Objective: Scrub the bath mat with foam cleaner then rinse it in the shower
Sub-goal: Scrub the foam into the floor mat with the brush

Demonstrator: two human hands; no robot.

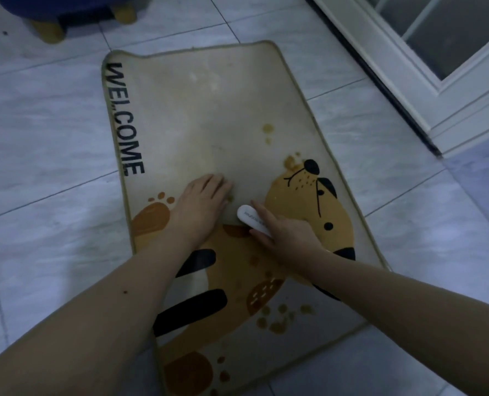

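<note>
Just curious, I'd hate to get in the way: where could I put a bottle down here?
Bare grey floor tiles lie left of the beige WELCOME bath mat, and more between the mat and the white door frame. The mat's middle is crowded: left hand pressing, right hand holding a white scrub brush.

Bath mat: near end cut off by bottom edge of frame; parts of tiger print hidden under both forearms. White brush: rear half covered by right hand; bristles not visible; grey lettering on top too small to read. Left hand: fingertips blurred. Blue stool, upper left: cut off by top edge, only base and two wooden feet visible. Door frame, upper right: cut off by right edge; behind glass too dark to tell.
</note>
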